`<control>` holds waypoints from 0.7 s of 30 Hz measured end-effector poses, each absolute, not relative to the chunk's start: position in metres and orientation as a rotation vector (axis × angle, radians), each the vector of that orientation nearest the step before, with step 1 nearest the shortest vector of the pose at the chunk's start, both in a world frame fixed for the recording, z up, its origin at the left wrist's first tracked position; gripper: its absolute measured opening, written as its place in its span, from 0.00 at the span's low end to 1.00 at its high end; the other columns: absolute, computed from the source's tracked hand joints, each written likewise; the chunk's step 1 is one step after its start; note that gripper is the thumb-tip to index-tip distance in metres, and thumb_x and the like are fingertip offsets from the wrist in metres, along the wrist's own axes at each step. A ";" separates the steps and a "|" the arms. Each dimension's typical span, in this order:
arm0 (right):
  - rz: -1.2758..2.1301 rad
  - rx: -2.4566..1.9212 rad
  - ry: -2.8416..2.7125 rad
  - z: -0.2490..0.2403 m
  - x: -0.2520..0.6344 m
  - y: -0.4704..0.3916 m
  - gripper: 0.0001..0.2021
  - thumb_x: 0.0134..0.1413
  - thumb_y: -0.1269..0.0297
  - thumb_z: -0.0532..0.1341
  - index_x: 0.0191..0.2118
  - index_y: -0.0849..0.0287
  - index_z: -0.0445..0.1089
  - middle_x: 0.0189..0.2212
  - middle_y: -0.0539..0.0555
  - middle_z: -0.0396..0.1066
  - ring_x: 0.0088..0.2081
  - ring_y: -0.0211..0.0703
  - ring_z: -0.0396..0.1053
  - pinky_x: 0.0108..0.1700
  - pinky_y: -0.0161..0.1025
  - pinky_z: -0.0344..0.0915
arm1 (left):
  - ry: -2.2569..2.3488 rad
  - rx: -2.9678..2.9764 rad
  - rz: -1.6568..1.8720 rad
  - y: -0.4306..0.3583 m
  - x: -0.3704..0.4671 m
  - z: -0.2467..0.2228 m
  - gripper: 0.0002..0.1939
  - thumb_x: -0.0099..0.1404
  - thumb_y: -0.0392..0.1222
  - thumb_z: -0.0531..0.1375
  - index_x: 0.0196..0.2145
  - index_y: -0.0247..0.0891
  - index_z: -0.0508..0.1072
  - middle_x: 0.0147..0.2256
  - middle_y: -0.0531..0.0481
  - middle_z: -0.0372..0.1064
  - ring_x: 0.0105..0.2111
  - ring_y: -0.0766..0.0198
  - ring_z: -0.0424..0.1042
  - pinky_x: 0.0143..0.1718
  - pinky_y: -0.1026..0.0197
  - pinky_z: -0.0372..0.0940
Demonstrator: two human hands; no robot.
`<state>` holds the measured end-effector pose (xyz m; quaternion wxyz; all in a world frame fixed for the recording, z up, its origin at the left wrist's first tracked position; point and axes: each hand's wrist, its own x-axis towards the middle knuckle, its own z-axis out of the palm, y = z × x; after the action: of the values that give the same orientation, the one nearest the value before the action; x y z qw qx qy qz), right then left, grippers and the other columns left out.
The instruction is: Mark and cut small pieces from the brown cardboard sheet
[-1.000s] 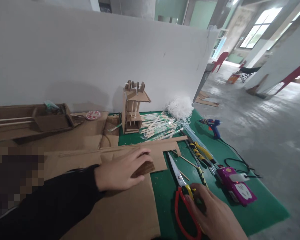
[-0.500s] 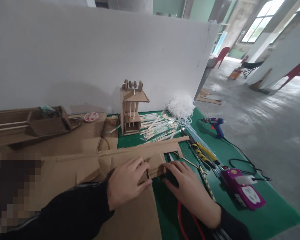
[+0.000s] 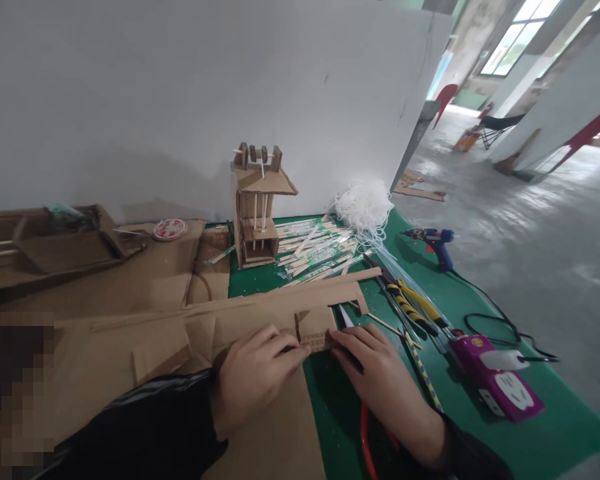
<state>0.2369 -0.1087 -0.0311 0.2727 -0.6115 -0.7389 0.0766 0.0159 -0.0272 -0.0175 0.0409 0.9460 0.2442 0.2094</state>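
Note:
A small folded cardboard piece (image 3: 316, 327) with printed marks lies at the front middle, between my two hands. My left hand (image 3: 263, 363) pinches its lower left edge, thumb and fingertips together. At the right edge, my right hand (image 3: 375, 373) has its fingertips closed on the same piece. Beneath my right hand lie red-handled scissors (image 3: 365, 433), partly covered, with the blade tip showing beyond the fingers. A large cardboard sheet (image 3: 275, 433) stretches under my left hand and forearm.
A cardboard model (image 3: 260, 220) with stick axles stands by the wall, next to wrapped chopsticks (image 3: 315, 247) and white string (image 3: 364, 210). Yellow-handled pliers (image 3: 415, 307), a blue glue gun (image 3: 435, 243) and a purple power socket (image 3: 497, 380) occupy the right. A cardboard trough (image 3: 65, 247) sits left.
My left fingers have shifted right and closed at the piece's lower left edge, uncovering more of it. My right hand stays at its right edge. The view has tilted slightly.

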 end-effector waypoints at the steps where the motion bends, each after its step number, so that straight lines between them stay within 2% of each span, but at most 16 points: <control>1: 0.206 -1.638 -1.983 -0.031 0.237 -0.109 0.13 0.62 0.72 0.61 0.52 0.61 0.72 0.44 0.57 0.75 0.43 0.52 0.67 0.47 0.51 0.68 | 0.751 2.892 0.637 -0.027 0.016 -0.018 0.09 0.71 0.39 0.56 0.45 0.48 0.75 0.37 0.58 0.75 0.34 0.63 0.65 0.31 0.61 0.57; 11: 0.277 -1.647 -1.969 -0.028 0.238 -0.107 0.16 0.61 0.77 0.60 0.53 0.59 0.71 0.44 0.55 0.76 0.43 0.52 0.67 0.47 0.50 0.68 | 0.778 2.746 0.624 -0.027 0.018 -0.019 0.07 0.71 0.44 0.57 0.42 0.45 0.74 0.37 0.58 0.76 0.35 0.62 0.66 0.37 0.59 0.60; 16: 0.263 -1.638 -1.989 -0.029 0.238 -0.107 0.14 0.62 0.77 0.59 0.52 0.60 0.71 0.42 0.55 0.76 0.42 0.52 0.67 0.46 0.51 0.69 | 0.912 2.842 0.481 -0.031 0.025 -0.014 0.07 0.70 0.46 0.58 0.35 0.43 0.72 0.34 0.56 0.73 0.36 0.60 0.68 0.34 0.57 0.59; 21: 0.291 -1.723 -1.909 -0.030 0.236 -0.108 0.16 0.59 0.79 0.61 0.51 0.60 0.70 0.42 0.57 0.76 0.43 0.53 0.67 0.45 0.49 0.69 | 0.969 2.958 0.341 -0.038 0.029 -0.007 0.07 0.69 0.42 0.58 0.32 0.41 0.70 0.32 0.54 0.71 0.35 0.58 0.70 0.29 0.57 0.57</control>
<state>0.2362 -0.1083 -0.0298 0.2731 -0.6405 -0.7095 0.1080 0.0294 -0.0376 -0.0073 0.0049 0.9447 0.3094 0.1087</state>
